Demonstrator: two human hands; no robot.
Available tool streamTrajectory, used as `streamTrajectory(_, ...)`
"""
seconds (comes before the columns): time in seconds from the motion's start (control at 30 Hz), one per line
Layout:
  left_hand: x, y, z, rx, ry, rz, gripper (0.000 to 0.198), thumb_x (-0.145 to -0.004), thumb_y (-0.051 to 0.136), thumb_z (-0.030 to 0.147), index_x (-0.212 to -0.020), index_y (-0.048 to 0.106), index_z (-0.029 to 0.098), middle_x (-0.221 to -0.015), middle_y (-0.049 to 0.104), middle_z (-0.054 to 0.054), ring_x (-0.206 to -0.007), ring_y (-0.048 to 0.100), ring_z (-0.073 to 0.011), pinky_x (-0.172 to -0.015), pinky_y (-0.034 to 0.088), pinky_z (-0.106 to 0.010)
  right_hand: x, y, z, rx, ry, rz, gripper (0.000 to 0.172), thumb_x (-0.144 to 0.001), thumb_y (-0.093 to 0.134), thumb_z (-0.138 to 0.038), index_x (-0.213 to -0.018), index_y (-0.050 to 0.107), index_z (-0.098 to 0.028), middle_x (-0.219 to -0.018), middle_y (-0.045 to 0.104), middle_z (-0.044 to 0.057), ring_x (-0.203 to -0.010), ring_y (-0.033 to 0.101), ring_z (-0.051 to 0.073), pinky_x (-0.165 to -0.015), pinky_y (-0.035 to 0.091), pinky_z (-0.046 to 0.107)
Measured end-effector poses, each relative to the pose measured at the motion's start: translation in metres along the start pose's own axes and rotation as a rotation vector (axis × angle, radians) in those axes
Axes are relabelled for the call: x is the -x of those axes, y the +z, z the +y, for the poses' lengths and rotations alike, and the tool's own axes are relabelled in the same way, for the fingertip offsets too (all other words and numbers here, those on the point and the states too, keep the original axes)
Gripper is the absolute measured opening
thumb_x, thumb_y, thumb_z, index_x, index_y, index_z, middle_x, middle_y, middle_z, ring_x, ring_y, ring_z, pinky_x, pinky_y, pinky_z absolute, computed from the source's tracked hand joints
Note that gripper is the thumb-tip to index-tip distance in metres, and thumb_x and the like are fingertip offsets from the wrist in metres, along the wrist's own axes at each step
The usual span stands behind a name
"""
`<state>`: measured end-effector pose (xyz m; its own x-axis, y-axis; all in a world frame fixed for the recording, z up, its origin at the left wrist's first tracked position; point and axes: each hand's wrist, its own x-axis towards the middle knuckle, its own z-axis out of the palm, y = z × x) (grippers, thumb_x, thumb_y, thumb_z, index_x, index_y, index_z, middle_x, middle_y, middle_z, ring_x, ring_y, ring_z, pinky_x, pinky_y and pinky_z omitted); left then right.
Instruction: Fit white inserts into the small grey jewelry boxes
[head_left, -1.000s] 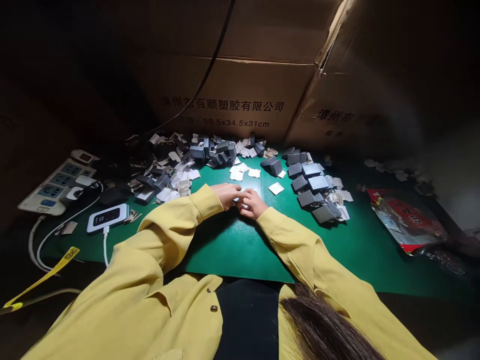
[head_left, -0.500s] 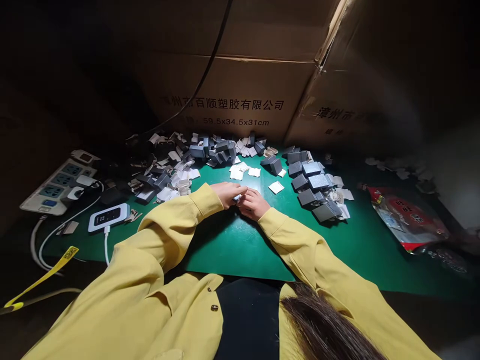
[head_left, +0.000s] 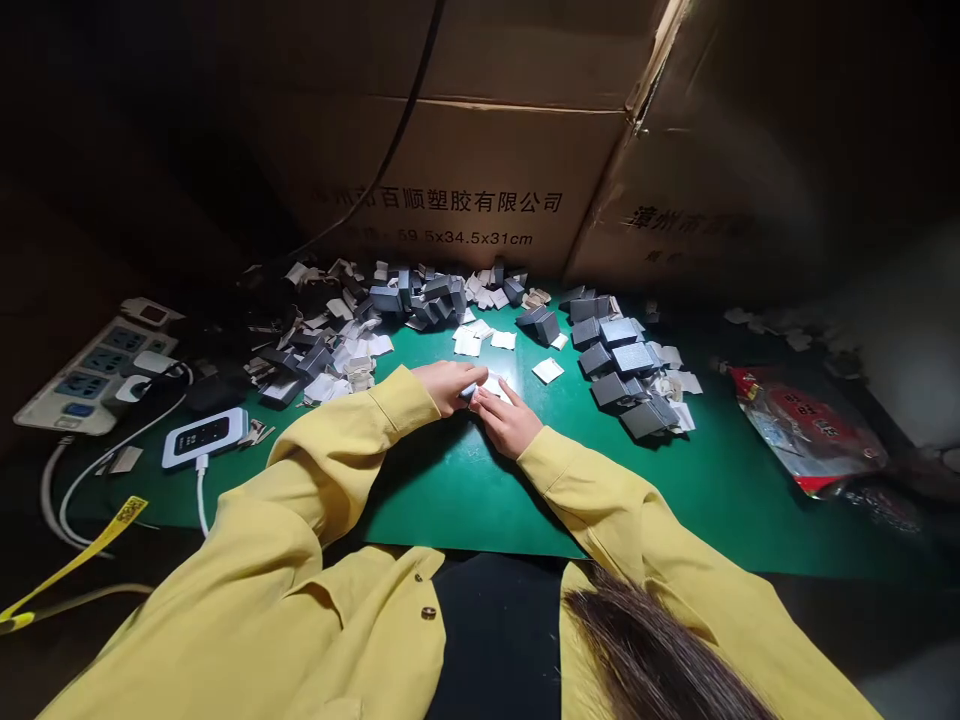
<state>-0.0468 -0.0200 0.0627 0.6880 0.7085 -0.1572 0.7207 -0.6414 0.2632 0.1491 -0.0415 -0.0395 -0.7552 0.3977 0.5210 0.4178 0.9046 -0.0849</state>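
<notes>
My left hand [head_left: 447,386] is closed around a small grey box [head_left: 467,392], mostly hidden by its fingers. Right beside it, my right hand [head_left: 511,420] has its fingers together on a white card piece [head_left: 496,388] at the box. How far the card sits inside the box I cannot tell. Beyond the hands, a loose white square card [head_left: 548,371] lies on the green tabletop [head_left: 465,500]. Further back stands a small dark grey box [head_left: 538,325], with more white cards [head_left: 468,345] to its left.
Grey boxes [head_left: 631,357] are clustered at right. Boxes and white scraps [head_left: 352,360] heap up at left and back. A power strip [head_left: 97,370] and a white device [head_left: 206,437] with cables lie left, a red snack bag [head_left: 810,425] right. Cardboard cartons [head_left: 450,150] wall the back.
The fingers of my right hand have straightened and spread over the white card, which now shows between the hands. The whole view has shifted slightly.
</notes>
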Motion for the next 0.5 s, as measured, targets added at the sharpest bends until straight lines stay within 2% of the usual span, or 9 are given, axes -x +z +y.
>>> streamTrajectory(0.17, 0.004, 0.015, -0.007, 0.123, 0.07, 0.128, 0.025, -0.074, 0.052, 0.019, -0.099, 0.052, 0.017, -0.098, 0.057, -0.008, -0.077, 0.057, -0.0187, -0.064, 0.042, -0.028, 0.002, 0.001, -0.001, -0.055, 0.048, -0.064, 0.044, -0.084, 0.044, -0.012, -0.126, 0.055, -0.012, -0.127, 0.059, 0.016, -0.128, 0.047, 0.026, -0.115, 0.026, 0.054)
streamTrajectory(0.23, 0.006, 0.022, -0.01, 0.171, 0.114, 0.194, 0.021, -0.076, 0.052, 0.021, -0.096, 0.055, 0.017, -0.101, 0.055, -0.009, -0.084, 0.056, -0.0199, -0.072, 0.045, -0.03, 0.003, -0.001, 0.001, -0.128, 0.077, -0.04, 0.046, -0.082, 0.045, -0.011, -0.127, 0.055, -0.015, -0.128, 0.059, 0.013, -0.128, 0.048, 0.024, -0.113, 0.03, 0.053)
streamTrajectory(0.3, 0.009, 0.027, -0.013, 0.198, 0.131, 0.236, 0.016, -0.076, 0.053, 0.023, -0.091, 0.057, 0.018, -0.103, 0.054, -0.009, -0.087, 0.055, -0.0198, -0.077, 0.046, -0.032, 0.004, -0.006, 0.005, -0.212, 0.129, 0.049, 0.046, -0.083, 0.044, -0.013, -0.127, 0.055, -0.018, -0.129, 0.059, 0.011, -0.127, 0.049, 0.022, -0.11, 0.036, 0.049)
streamTrajectory(0.43, 0.012, 0.036, -0.017, 0.292, 0.103, 0.311, 0.012, -0.076, 0.057, 0.026, -0.085, 0.057, 0.018, -0.103, 0.053, -0.008, -0.087, 0.055, -0.0175, -0.08, 0.047, -0.031, 0.004, -0.016, 0.016, -0.297, 0.351, 0.313, 0.04, -0.09, 0.043, -0.024, -0.128, 0.054, -0.018, -0.132, 0.057, 0.011, -0.126, 0.05, 0.022, -0.105, 0.043, 0.042)
streamTrajectory(0.5, 0.013, 0.041, -0.017, 0.343, 0.074, 0.385, 0.016, -0.076, 0.06, 0.031, -0.085, 0.057, 0.018, -0.103, 0.054, -0.008, -0.091, 0.056, -0.0186, -0.083, 0.047, -0.032, 0.005, -0.018, 0.02, -0.318, 0.4, 0.35, 0.041, -0.09, 0.046, -0.031, -0.128, 0.053, -0.019, -0.127, 0.06, 0.012, -0.119, 0.055, 0.023, -0.099, 0.048, 0.041)
